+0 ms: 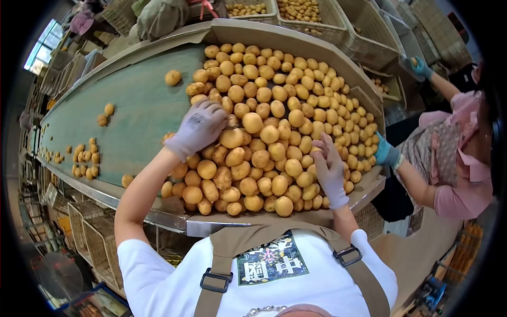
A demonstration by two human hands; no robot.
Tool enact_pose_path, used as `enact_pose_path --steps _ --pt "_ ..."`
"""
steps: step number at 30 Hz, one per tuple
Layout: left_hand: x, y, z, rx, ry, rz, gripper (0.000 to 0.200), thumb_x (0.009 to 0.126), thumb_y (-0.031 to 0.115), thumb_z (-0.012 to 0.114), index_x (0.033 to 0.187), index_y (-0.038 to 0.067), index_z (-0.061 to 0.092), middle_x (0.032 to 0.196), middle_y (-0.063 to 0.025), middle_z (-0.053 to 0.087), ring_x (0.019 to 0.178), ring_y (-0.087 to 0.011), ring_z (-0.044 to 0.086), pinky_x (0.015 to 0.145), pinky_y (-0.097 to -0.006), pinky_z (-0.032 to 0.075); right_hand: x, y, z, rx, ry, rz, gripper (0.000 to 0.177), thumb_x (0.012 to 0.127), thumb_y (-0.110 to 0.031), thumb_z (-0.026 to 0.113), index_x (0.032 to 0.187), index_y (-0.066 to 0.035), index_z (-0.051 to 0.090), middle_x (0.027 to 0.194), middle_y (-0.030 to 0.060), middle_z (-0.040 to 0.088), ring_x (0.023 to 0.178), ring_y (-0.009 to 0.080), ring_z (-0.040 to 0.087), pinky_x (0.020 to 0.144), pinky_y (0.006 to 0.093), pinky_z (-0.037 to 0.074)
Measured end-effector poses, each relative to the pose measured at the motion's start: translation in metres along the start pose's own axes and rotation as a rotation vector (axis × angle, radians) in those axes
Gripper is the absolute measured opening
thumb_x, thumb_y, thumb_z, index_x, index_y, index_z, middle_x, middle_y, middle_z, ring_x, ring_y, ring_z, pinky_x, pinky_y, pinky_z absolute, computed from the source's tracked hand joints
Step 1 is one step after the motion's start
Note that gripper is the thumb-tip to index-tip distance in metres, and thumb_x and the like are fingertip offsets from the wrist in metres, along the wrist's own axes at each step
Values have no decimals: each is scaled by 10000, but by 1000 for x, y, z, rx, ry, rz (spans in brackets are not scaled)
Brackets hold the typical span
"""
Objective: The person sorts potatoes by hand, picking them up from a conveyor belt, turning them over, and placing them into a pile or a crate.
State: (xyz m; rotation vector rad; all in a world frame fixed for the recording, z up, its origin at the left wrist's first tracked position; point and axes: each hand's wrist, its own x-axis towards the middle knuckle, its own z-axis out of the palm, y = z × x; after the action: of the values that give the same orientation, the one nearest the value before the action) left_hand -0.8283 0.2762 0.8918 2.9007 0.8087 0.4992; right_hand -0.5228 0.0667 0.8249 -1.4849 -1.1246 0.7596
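A dense heap of round yellow potatoes (277,152) covers the right end of a sorting table. My left hand (199,128), in a pale glove, rests palm down on the heap's left side. Its fingers stretch over several potatoes, and a brownish one (232,122) shows by the fingertips; the palm side is hidden. On the right of the heap, my right hand (330,170), gloved too, has its fingers apart and raised among the potatoes. I see no potato held in it.
A green conveyor belt (142,124) carries scattered potatoes on the left. Raised edges (296,33) border the table. Crates (367,39) stand behind it, some holding potatoes. At the right, a co-worker's blue-gloved hand (388,152) touches the table's edge; the other blue glove (421,67) is raised near the crates.
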Motion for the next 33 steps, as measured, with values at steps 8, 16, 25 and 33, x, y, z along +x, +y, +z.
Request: enact_pose_path --steps 8,16,25,33 --pt "-138 16 -109 -732 447 -763 229 1074 188 515 1207 29 612 1118 -84 726 980 -205 699 845 -343 572 0 17 -29 -228 78 -130 497 1006 -150 614 1453 29 491 1264 182 666 1110 194 661 925 300 533" --pt "-379 9 -211 925 121 -1355 461 1012 332 585 1365 35 588 1325 -194 641 1266 -318 577 1074 -431 434 26 15 -22 -719 -167 -280 522 929 -214 685 1402 -31 561 1404 212 584 1333 378 531 1125 454 402" --pt "-143 46 -117 93 251 -765 451 880 148 696 1325 96 644 1284 -141 674 1185 -306 635 1015 -404 489 30 -13 -18 -243 -256 118 371 1020 -156 588 1366 -23 610 1315 110 658 1204 185 611 1024 314 484" --pt "46 -51 -21 320 -345 -597 374 956 187 534 1307 222 657 1343 -103 620 1214 -261 620 985 -419 526 107 -101 101 -353 -346 -452 329 941 -189 632 1232 -39 663 1092 140 716 973 290 688 855 389 544"
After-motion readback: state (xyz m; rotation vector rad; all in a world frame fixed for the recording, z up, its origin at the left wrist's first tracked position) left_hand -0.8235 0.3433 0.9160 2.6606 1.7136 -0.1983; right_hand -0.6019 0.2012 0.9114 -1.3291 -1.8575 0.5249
